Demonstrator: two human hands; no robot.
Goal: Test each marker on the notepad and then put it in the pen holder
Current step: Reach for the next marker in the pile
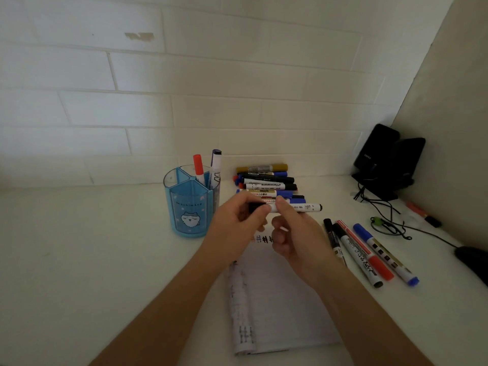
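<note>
Both hands hold one white marker (301,207) level above the notepad (277,294). My left hand (237,228) pinches its black cap at the left end. My right hand (295,233) grips the white barrel. Scribbled test marks show at the notepad's top, just below my fingers. To the left stands the blue pen holder (190,207), with a red-capped marker (198,167) and a purple-capped marker (215,165) upright in it. A pile of markers (266,182) lies behind my hands.
Several more markers (367,252) lie on the white table right of the notepad. Black speakers (383,159) with trailing cables stand in the back right corner, an orange highlighter (422,213) beside them. A dark object (472,260) sits at the right edge. A tiled wall rises behind.
</note>
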